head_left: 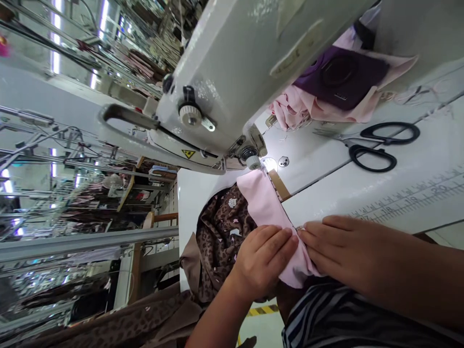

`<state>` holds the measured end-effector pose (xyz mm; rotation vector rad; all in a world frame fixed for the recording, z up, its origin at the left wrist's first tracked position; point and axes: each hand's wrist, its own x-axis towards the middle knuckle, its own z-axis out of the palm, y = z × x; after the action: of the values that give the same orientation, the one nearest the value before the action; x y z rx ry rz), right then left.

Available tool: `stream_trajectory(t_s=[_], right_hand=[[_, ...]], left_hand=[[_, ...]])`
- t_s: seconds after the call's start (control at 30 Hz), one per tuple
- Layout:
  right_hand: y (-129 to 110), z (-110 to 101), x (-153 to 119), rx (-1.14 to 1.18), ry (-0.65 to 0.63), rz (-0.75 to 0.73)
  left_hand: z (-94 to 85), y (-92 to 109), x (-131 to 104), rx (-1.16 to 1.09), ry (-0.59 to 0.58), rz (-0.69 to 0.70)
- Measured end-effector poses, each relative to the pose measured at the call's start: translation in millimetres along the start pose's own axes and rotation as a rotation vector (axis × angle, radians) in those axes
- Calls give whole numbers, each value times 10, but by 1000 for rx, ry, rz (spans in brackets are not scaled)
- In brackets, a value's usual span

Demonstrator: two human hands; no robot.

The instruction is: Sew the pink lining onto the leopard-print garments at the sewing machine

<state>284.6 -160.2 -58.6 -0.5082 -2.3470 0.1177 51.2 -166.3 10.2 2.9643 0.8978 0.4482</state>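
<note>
Pink fabric [263,198] runs from beneath the presser area of a white sewing machine [217,82] toward me. My left hand [266,258] presses its fingers together on the pink fabric. At the fabric's right edge my right hand [333,241] has its fingers closed on the cloth, close to the left fingertips. Brown leopard-print fabric [221,227] lies bunched left of and under the pink piece, and hangs off the table's left edge. The needle is hard to make out behind the machine head.
Black-handled scissors [375,140] lie on the white table [311,164], right of the needle area. Behind them a purple case [340,77] rests on pink scraps [290,108]. A ruler scale [409,200] marks the table's front part. Racks of garments [141,63] stand at the left.
</note>
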Motion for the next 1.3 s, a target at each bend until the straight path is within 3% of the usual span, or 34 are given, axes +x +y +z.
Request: stream_trajectory(t_s=[0.33,0.77,1.13,1.3], right_hand=[[11,12,-21,9,-31,17],[55,8,44,97,3,-14],[114,120,174,109,-126,-3],[62,99,97,24,-25,12]], left_hand=[[-31,-13,16,11,-27,52],[52,-10,27,33,70,-102],[-58,-61,31,-34,57,-20],[-13,-62,10,12,12,0]])
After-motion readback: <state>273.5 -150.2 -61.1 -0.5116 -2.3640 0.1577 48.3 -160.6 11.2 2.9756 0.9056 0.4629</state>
